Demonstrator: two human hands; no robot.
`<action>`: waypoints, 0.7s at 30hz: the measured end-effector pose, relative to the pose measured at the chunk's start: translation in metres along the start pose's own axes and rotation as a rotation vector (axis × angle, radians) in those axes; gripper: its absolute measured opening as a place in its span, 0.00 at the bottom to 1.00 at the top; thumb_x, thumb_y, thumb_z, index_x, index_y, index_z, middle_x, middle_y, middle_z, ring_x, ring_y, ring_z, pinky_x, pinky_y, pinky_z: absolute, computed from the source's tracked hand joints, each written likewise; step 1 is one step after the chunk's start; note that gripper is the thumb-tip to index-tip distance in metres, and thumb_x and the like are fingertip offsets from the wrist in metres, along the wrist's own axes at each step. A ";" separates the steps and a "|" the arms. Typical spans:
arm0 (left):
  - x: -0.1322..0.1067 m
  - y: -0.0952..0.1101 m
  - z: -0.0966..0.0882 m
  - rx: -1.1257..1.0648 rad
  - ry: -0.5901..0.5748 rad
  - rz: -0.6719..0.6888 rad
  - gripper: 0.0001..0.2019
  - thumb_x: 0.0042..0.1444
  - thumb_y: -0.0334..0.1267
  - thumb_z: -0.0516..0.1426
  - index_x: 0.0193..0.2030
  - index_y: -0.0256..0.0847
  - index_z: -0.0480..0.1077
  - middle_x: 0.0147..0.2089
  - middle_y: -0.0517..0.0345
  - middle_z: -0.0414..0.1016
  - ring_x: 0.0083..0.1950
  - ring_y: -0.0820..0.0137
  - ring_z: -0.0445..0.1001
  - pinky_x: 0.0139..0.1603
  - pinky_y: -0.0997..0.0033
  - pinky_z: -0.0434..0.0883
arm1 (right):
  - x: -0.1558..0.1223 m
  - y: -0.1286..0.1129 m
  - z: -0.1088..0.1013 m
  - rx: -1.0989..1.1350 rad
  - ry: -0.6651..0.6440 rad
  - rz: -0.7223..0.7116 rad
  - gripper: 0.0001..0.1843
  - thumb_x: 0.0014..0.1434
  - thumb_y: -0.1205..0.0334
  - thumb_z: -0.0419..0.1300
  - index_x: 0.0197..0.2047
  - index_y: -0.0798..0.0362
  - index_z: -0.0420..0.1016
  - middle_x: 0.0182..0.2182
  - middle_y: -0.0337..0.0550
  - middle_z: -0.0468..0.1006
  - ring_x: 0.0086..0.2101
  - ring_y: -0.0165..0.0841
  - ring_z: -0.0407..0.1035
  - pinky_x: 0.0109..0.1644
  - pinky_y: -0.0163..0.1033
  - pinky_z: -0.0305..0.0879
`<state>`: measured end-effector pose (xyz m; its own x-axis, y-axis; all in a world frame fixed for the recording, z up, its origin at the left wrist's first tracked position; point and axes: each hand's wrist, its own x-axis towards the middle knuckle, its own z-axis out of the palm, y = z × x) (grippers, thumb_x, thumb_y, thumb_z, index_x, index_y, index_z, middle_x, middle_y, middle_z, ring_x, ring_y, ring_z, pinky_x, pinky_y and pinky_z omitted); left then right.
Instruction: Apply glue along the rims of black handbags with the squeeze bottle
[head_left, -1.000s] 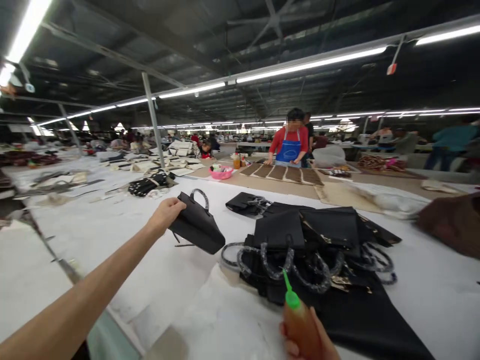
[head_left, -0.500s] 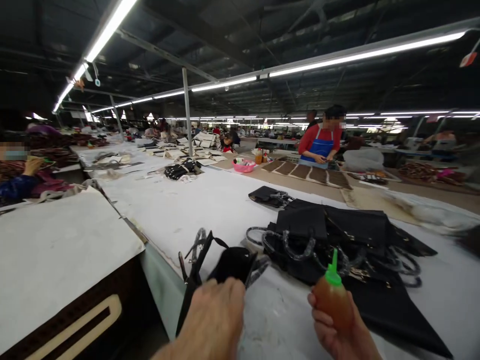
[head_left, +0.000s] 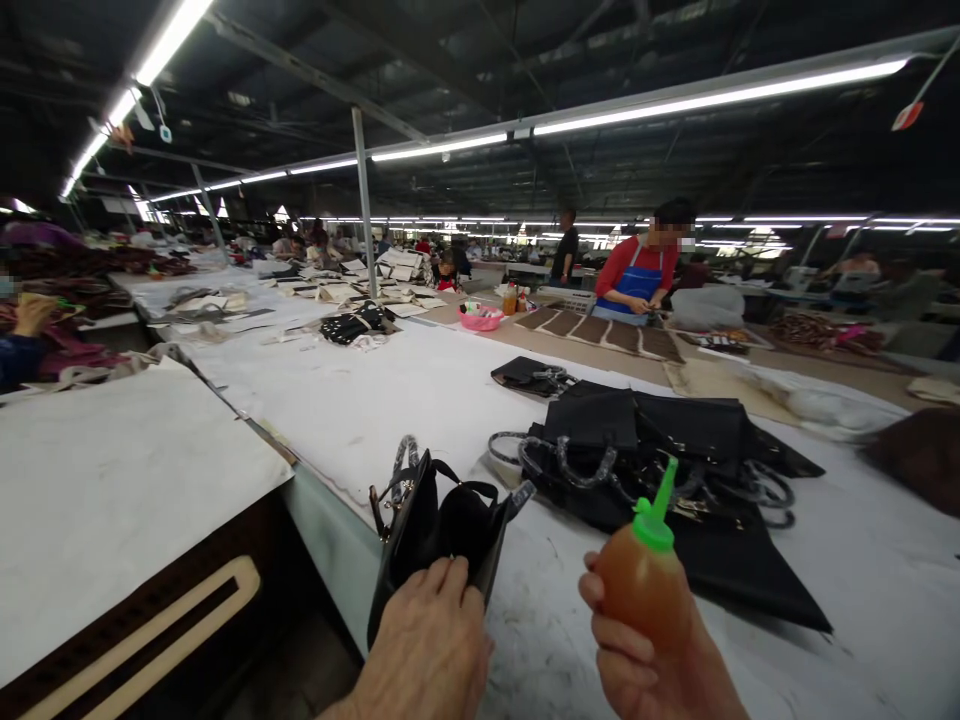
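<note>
My left hand (head_left: pixel 431 640) grips a black handbag (head_left: pixel 435 525) at the near edge of the white table (head_left: pixel 360 410); the bag hangs partly over the edge, its wrapped handles pointing up. My right hand (head_left: pixel 652 655) is closed round a brown squeeze bottle (head_left: pixel 645 580) with a green nozzle, held upright just right of the bag. Behind the bottle lies a pile of black handbags (head_left: pixel 660 450) with wrapped handles.
One more black bag (head_left: pixel 529 375) lies farther back. A second white-topped table (head_left: pixel 112 470) stands at the left across a narrow gap. A person in a red top and blue apron (head_left: pixel 637 280) works at brown panels (head_left: pixel 600 335). A pink basket (head_left: pixel 480 318) sits nearby.
My left hand has drawn the black handbag from arm's length back to the near table edge. The bottle in my right hand has risen and come closer. The view swung left.
</note>
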<state>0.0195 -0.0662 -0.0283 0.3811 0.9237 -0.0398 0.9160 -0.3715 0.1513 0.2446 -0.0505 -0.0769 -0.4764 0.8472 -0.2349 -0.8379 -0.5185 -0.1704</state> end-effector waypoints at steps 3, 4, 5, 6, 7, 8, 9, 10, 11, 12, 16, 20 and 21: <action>0.004 0.001 -0.012 0.012 -0.186 0.004 0.14 0.51 0.36 0.56 0.42 0.29 0.74 0.49 0.37 0.72 0.51 0.51 0.69 0.49 0.54 0.68 | 0.002 0.019 0.006 -0.051 -0.020 0.080 0.23 0.48 0.53 0.70 0.41 0.62 0.78 0.33 0.49 0.76 0.20 0.22 0.59 0.22 0.28 0.56; 0.005 0.002 -0.017 0.028 -0.226 0.012 0.16 0.51 0.37 0.57 0.43 0.28 0.74 0.48 0.36 0.73 0.51 0.51 0.69 0.49 0.54 0.68 | 0.004 0.025 0.008 -0.066 -0.028 0.095 0.23 0.48 0.52 0.70 0.41 0.61 0.78 0.33 0.48 0.76 0.19 0.22 0.60 0.22 0.28 0.56; 0.007 0.002 -0.021 0.045 -0.253 0.028 0.16 0.50 0.38 0.58 0.42 0.27 0.74 0.47 0.35 0.73 0.50 0.50 0.70 0.49 0.53 0.68 | 0.005 0.030 0.009 -0.075 -0.038 0.104 0.22 0.49 0.51 0.69 0.41 0.60 0.78 0.32 0.48 0.77 0.19 0.22 0.60 0.22 0.28 0.56; 0.008 0.002 -0.024 0.061 -0.272 0.047 0.16 0.49 0.38 0.59 0.41 0.28 0.75 0.46 0.35 0.74 0.49 0.50 0.70 0.49 0.52 0.67 | 0.007 0.034 0.010 -0.077 -0.047 0.110 0.22 0.49 0.51 0.69 0.41 0.60 0.79 0.32 0.48 0.77 0.18 0.22 0.60 0.21 0.28 0.55; 0.010 0.002 -0.027 0.073 -0.288 0.065 0.15 0.48 0.38 0.60 0.40 0.28 0.75 0.44 0.36 0.74 0.49 0.50 0.70 0.49 0.52 0.67 | 0.009 0.038 0.010 -0.076 -0.050 0.117 0.22 0.49 0.50 0.69 0.41 0.59 0.79 0.32 0.48 0.77 0.18 0.23 0.61 0.21 0.28 0.55; 0.012 0.001 -0.030 0.082 -0.307 0.075 0.14 0.48 0.37 0.60 0.39 0.29 0.76 0.43 0.37 0.75 0.48 0.50 0.71 0.49 0.53 0.67 | 0.011 0.041 0.010 -0.069 -0.042 0.120 0.22 0.49 0.49 0.68 0.40 0.59 0.79 0.32 0.48 0.78 0.18 0.23 0.61 0.21 0.29 0.55; 0.013 -0.001 -0.033 0.085 -0.330 0.072 0.12 0.48 0.36 0.59 0.37 0.31 0.77 0.41 0.38 0.76 0.46 0.51 0.72 0.47 0.53 0.67 | 0.013 0.042 0.009 -0.059 -0.030 0.117 0.23 0.49 0.48 0.68 0.40 0.59 0.79 0.32 0.48 0.78 0.17 0.23 0.61 0.21 0.29 0.54; 0.014 -0.004 -0.037 0.081 -0.348 0.068 0.10 0.49 0.35 0.58 0.35 0.32 0.77 0.38 0.39 0.77 0.43 0.51 0.74 0.44 0.54 0.68 | 0.013 0.043 0.008 -0.050 -0.015 0.112 0.23 0.49 0.48 0.68 0.40 0.59 0.79 0.32 0.48 0.78 0.17 0.23 0.60 0.20 0.29 0.54; 0.015 -0.009 -0.042 0.068 -0.346 0.057 0.09 0.50 0.34 0.57 0.32 0.33 0.77 0.35 0.41 0.77 0.39 0.53 0.75 0.41 0.56 0.68 | 0.014 0.042 0.007 -0.046 -0.002 0.107 0.23 0.49 0.48 0.68 0.40 0.60 0.79 0.32 0.49 0.78 0.18 0.23 0.60 0.21 0.29 0.54; 0.017 -0.014 -0.049 0.037 -0.327 0.037 0.09 0.51 0.34 0.55 0.30 0.34 0.77 0.32 0.44 0.77 0.36 0.55 0.75 0.37 0.59 0.68 | 0.013 0.040 0.006 -0.047 0.007 0.100 0.23 0.49 0.49 0.68 0.40 0.60 0.79 0.32 0.49 0.77 0.18 0.23 0.60 0.21 0.29 0.54; 0.026 -0.047 -0.089 -0.356 -0.189 -0.109 0.12 0.51 0.41 0.55 0.23 0.39 0.73 0.24 0.57 0.75 0.29 0.65 0.73 0.29 0.72 0.65 | 0.004 0.028 0.009 -0.044 0.032 0.055 0.22 0.48 0.53 0.70 0.41 0.62 0.77 0.33 0.50 0.76 0.19 0.22 0.59 0.22 0.29 0.55; 0.037 -0.087 -0.119 -0.895 -0.009 -0.252 0.15 0.48 0.48 0.58 0.26 0.37 0.73 0.27 0.59 0.77 0.32 0.65 0.74 0.32 0.73 0.68 | -0.010 0.011 0.024 0.020 0.054 -0.069 0.22 0.50 0.55 0.69 0.42 0.63 0.74 0.32 0.49 0.74 0.19 0.21 0.58 0.22 0.28 0.57; 0.038 -0.097 -0.124 -0.981 0.081 -0.296 0.15 0.47 0.49 0.59 0.27 0.36 0.74 0.27 0.58 0.77 0.32 0.65 0.74 0.34 0.72 0.68 | -0.014 0.007 0.028 0.048 0.065 -0.119 0.22 0.51 0.54 0.68 0.42 0.63 0.73 0.32 0.48 0.73 0.19 0.21 0.58 0.22 0.29 0.58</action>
<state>-0.0703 0.0170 0.0776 0.1134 0.9829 -0.1454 0.4524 0.0792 0.8883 0.2379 -0.0625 -0.0480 -0.3565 0.8922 -0.2774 -0.8998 -0.4078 -0.1554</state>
